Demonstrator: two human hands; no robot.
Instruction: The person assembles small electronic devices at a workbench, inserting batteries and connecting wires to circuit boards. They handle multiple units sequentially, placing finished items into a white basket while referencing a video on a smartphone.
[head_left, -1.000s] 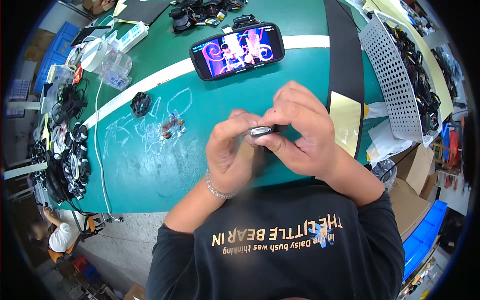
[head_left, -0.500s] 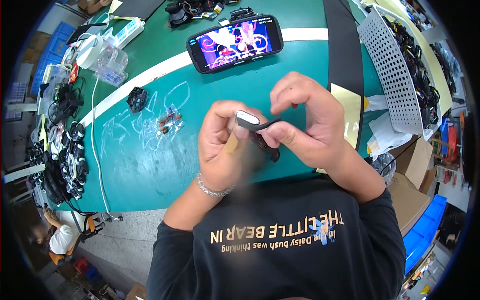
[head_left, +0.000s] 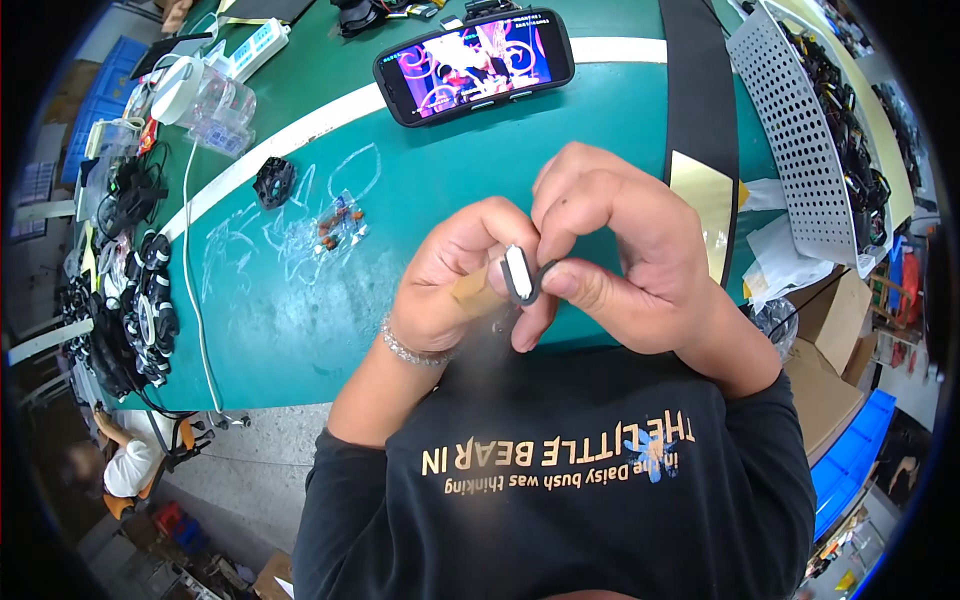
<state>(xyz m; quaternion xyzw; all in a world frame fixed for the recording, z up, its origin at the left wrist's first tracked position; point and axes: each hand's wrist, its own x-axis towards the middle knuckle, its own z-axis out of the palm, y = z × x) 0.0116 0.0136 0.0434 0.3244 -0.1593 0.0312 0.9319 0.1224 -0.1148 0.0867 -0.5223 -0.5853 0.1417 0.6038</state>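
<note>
Above the near part of the green table, my left hand grips a small flat block with a white or silver face and a dark rim. Tan tape is wrapped on a digit of this hand. A thin black strip curves around the block's near end. My right hand pinches the strip between thumb and fingers, close against the block. The two hands almost touch. Fingers cover much of the block, and its exact kind cannot be made out.
A phone playing a video is propped up at the back. A small plastic bag with brown pieces and a black part lie left. Cable bundles fill the left edge. A perforated basket of cables stands right, near a cardboard box.
The block has turned from lying crosswise to nearly upright. The black strip, earlier stretched out to the right, now bends around its end. My right hand has come closer to my left.
</note>
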